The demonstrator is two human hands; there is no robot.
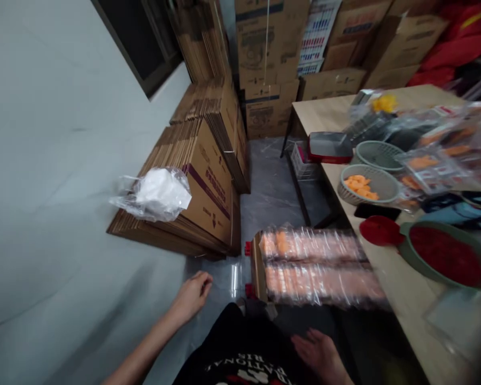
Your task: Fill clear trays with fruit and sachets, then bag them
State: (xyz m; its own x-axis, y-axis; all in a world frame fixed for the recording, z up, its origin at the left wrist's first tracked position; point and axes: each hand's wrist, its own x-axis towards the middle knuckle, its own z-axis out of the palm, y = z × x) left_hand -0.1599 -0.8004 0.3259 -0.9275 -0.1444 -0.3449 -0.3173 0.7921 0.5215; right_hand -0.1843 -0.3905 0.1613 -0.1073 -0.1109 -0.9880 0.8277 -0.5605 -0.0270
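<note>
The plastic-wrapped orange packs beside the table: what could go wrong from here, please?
The plastic-wrapped orange packs lie directly ahead of the person, with neither the left hand nor the right hand on them, so a step forward might catch them. The red round disc sits at the edge of the table and could perhaps be knocked off. Blur hides how firmly the packs are bound.
</note>
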